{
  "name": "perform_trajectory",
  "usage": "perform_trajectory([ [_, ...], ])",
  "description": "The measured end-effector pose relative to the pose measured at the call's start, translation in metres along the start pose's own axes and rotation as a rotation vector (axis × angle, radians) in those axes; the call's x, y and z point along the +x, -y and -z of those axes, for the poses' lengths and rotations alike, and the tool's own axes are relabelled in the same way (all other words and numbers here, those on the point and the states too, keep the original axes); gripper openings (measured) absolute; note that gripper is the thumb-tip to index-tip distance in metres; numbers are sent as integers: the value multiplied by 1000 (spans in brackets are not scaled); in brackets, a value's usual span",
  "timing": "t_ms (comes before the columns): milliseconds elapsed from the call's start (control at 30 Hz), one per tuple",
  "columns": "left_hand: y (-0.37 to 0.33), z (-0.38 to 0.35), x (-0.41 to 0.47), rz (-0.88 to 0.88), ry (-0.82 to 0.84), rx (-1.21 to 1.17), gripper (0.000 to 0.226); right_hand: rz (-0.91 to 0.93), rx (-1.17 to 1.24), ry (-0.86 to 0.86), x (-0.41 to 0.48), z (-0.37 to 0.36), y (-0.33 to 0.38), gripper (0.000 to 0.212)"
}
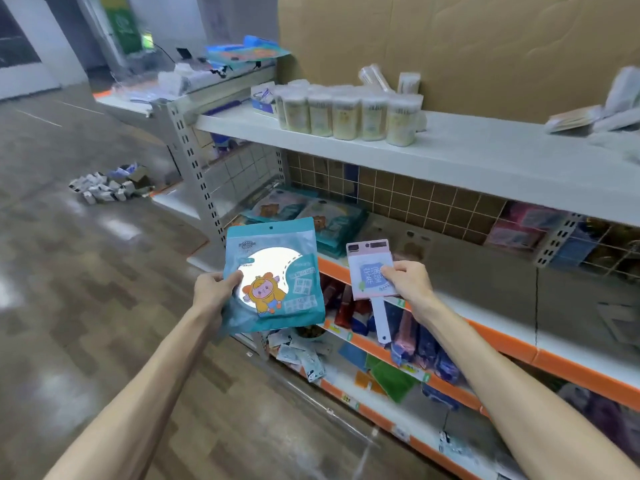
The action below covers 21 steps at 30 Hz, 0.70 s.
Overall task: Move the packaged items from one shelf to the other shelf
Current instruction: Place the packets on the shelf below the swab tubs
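- Out in front of us, at the shelves, both our hands are full.
- Our left hand (213,289) grips the teal bag (277,271) by its left edge, with the thumb on the front. The bag stands up tall and leans a bit to the left.
- Our right hand (410,280) pinches the pink pack (369,268) at its right side. Its long way runs up and down, and its white handle (381,320) hangs down below.
- Just behind the teal bag, on the middle shelf (467,261), lies a pile of teal bags (332,216) like it. That pile is nearer to our left hand.
- The bare part of that shelf is straight past our right hand, so we think the pink pack has the short way there.
- The top shelf (485,150) with the jars (346,112) is higher up and farther off. We cannot tell which shelf each thing goes to.
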<state>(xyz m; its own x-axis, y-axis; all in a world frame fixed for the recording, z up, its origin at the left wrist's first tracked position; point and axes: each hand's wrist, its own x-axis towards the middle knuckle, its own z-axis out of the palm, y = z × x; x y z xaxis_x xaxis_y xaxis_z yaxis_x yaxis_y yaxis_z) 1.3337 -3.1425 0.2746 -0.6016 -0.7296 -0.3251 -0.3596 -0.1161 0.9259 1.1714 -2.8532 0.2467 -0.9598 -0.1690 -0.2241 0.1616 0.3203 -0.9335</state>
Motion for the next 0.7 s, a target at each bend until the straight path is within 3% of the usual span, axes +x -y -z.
perform_trajectory([
  [433, -39, 6, 148, -14, 235, -27, 14, -73, 2, -238, 55, -79, 30, 20],
  [600, -53, -15, 205, -23, 267, 24, 17, -106, 10, -308, 83, -83, 37, 35],
  [700, -57, -33, 242, -39, 285, 45, 21, -131, 35, -353, 110, -82, 37, 22],
])
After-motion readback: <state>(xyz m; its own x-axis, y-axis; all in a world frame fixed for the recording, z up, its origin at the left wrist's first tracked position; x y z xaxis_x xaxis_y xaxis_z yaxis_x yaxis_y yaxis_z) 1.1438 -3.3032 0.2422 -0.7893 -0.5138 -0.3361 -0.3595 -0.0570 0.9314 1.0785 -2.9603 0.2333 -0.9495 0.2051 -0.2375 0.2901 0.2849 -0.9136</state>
